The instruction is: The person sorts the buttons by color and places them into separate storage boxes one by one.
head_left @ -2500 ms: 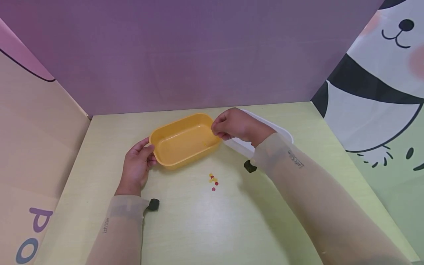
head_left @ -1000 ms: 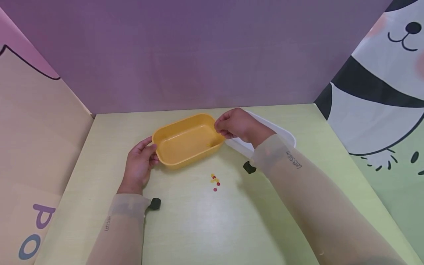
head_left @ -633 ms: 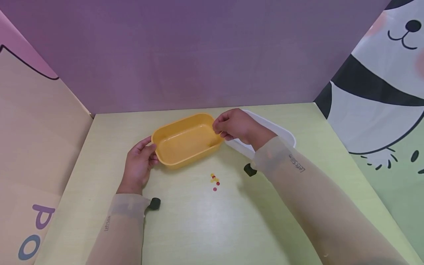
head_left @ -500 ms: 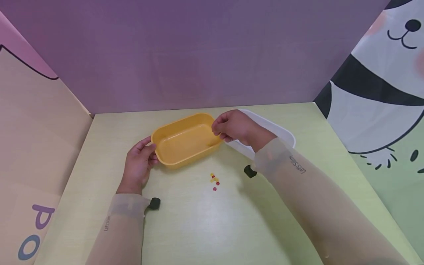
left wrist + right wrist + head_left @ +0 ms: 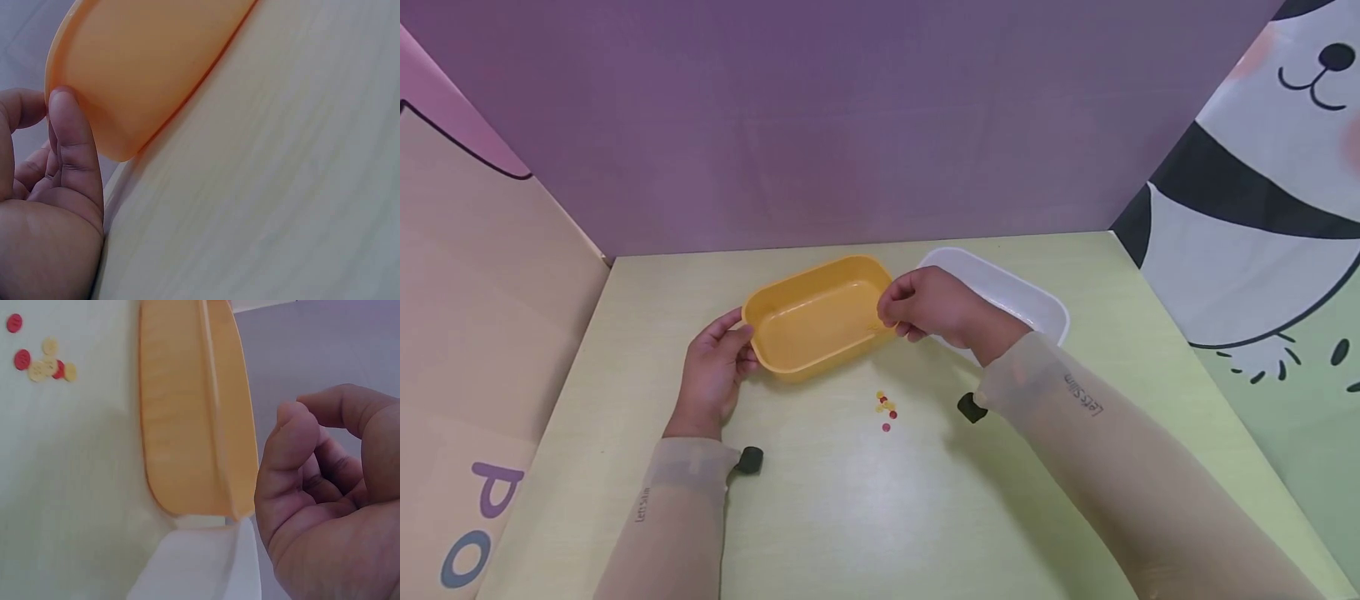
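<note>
My left hand (image 5: 711, 375) pinches the left end of a deep yellow plastic tray (image 5: 820, 329), thumb inside the rim and fingers outside. In the left wrist view the thumb overlaps the tray wall (image 5: 156, 62). My right hand (image 5: 928, 308) is over the tray's right end, its fingers curled and the thumb tip against the index fingertip; in the right wrist view nothing shows between them. Small yellow buttons (image 5: 875, 327) lie on the tray floor near that hand. Several red and yellow buttons (image 5: 47, 365) lie loose on the table in front of the tray.
A white tray (image 5: 1011, 292) stands slanted to the right of the yellow one, partly behind my right hand and wrist. A purple panel (image 5: 850, 125) rises at the table's back edge. Printed panels flank both sides.
My right hand has come down and slightly towards me, uncovering more of the white tray. Yellow buttons now show clearly in the yellow tray. The left hand keeps its hold.
</note>
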`<state>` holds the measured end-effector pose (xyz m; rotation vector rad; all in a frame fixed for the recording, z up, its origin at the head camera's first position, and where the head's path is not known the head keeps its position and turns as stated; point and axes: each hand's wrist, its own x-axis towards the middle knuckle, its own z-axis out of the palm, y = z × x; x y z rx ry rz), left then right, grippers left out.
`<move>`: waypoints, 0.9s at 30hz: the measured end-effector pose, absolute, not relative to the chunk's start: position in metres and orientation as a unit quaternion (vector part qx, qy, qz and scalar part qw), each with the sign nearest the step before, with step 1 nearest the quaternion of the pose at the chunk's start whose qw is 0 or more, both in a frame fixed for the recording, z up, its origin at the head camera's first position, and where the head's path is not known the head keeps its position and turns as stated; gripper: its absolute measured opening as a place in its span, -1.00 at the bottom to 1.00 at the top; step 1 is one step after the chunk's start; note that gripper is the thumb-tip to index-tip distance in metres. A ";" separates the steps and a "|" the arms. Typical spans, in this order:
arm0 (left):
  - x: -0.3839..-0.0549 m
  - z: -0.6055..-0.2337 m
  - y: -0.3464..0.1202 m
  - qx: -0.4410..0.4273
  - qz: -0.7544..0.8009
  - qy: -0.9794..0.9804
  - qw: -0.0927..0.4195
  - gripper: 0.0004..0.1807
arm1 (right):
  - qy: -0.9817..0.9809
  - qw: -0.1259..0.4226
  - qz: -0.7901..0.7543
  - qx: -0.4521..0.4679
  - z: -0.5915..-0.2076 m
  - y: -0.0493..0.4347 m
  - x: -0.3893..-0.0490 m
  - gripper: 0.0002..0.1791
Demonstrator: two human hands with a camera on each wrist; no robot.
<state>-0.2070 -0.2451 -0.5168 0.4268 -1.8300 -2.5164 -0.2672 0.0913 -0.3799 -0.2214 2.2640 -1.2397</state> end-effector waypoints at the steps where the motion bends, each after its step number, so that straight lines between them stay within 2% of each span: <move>1: -0.207 -0.517 -0.245 0.136 -0.801 -0.583 0.001 -0.53 | 0.842 0.271 -0.458 -0.087 -0.381 0.091 -0.265 -0.85; 6: -0.207 -0.516 -0.246 0.138 -0.801 -0.582 0.001 -0.53 | 0.843 0.274 -0.450 -0.111 -0.390 0.092 -0.255 -0.78; 22: -0.208 -0.515 -0.246 0.145 -0.807 -0.572 -0.004 -0.52 | 0.841 0.298 -0.435 -0.123 -0.419 0.102 -0.233 -0.94; 27: -0.207 -0.514 -0.245 0.147 -0.804 -0.576 -0.003 -0.53 | 0.851 0.300 -0.408 -0.135 -0.434 0.105 -0.226 -0.93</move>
